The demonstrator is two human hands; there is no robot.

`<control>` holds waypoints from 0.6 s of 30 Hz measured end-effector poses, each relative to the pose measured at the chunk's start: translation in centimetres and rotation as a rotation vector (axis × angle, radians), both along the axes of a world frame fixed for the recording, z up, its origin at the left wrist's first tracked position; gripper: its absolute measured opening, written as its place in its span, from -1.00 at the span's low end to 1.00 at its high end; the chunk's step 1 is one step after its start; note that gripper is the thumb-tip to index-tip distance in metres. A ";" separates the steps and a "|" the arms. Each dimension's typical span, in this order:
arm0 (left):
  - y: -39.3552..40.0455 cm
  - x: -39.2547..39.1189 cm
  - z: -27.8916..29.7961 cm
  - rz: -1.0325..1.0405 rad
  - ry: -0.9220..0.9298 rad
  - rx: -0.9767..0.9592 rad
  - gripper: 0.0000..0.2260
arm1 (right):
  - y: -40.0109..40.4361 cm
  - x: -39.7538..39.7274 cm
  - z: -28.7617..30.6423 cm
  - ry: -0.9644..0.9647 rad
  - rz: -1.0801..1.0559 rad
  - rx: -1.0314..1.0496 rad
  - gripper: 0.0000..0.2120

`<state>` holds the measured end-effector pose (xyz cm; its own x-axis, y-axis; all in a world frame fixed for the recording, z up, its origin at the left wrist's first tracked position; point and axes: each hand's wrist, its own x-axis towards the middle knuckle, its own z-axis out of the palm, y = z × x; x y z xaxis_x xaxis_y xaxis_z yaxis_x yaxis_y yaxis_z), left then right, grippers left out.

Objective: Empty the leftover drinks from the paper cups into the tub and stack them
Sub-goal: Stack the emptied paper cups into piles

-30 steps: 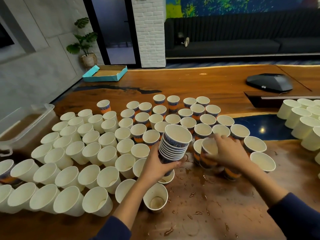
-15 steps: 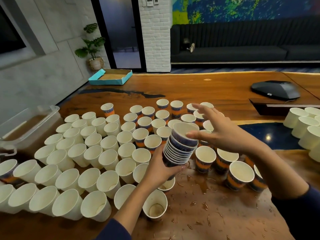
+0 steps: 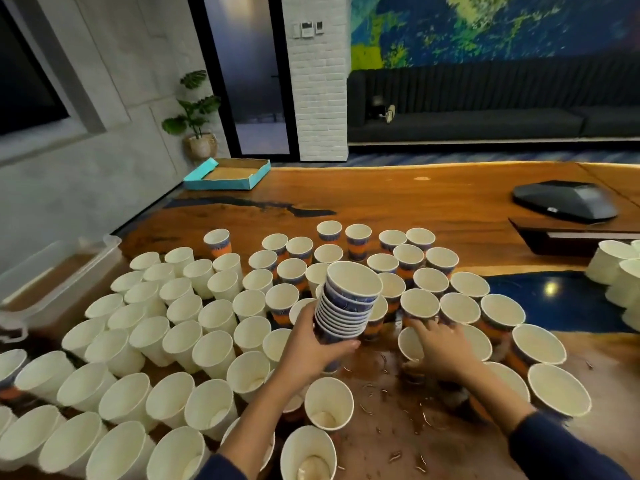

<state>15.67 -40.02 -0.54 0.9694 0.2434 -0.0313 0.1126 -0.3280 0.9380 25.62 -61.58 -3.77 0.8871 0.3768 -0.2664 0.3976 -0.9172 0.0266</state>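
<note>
Gripping the stack of cups [image 3: 346,306] mid-frame, left hand [image 3: 311,344] wraps it — right hand [image 3: 438,351] curls round one cup [image 3: 410,348]; blue-orange prints unreadable.

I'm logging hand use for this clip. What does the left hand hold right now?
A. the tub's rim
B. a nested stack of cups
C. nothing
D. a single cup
B: the left hand grips a nested stack of cups, raised above the cups on the table.
</note>
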 end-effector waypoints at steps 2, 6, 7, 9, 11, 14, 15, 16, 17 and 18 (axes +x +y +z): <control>-0.3 0.7 -0.1 -0.013 0.014 0.009 -0.32 | -0.2 0.1 -0.6 -0.018 -0.012 0.028 -0.18; -0.9 1.8 -0.4 -0.028 0.036 0.016 -0.32 | -0.4 0.8 3.3 -0.022 -0.076 0.219 -0.28; -1.0 2.0 -0.5 -0.030 0.039 0.016 -0.31 | -0.4 1.1 5.1 -0.039 -0.099 0.309 -0.29; -1.2 2.3 -0.7 -0.038 0.035 0.008 -0.34 | -0.6 1.5 8.8 -0.130 -0.130 0.513 -0.32; -1.3 2.5 -1.0 -0.050 0.034 -0.003 -0.35 | -0.7 1.6 12.1 -0.266 -0.147 0.736 -0.32; -1.3 2.8 -1.3 -0.059 0.056 0.005 -0.33 | -0.4 1.3 15.7 -0.371 -0.119 0.991 -0.24; -1.3 2.9 -1.4 -0.060 0.060 0.008 -0.32 | 0.0 1.1 16.4 -0.360 -0.090 1.023 -0.22; -1.4 3.0 -1.5 -0.059 0.061 0.011 -0.31 | 0.5 0.9 16.9 -0.325 -0.054 1.030 -0.22; -1.5 3.1 -1.5 -0.061 0.061 0.011 -0.30 | 1.0 0.6 17.1 -0.273 -0.017 1.003 -0.22; -1.6 3.2 -1.4 -0.066 0.060 0.003 -0.31 | 1.7 0.3 17.1 -0.210 0.021 0.936 -0.22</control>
<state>18.83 -41.64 -1.90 0.9797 0.1796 -0.0889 0.1465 -0.3392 0.9292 25.95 -59.93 13.30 0.8733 0.3724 0.3142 0.4845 -0.5954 -0.6409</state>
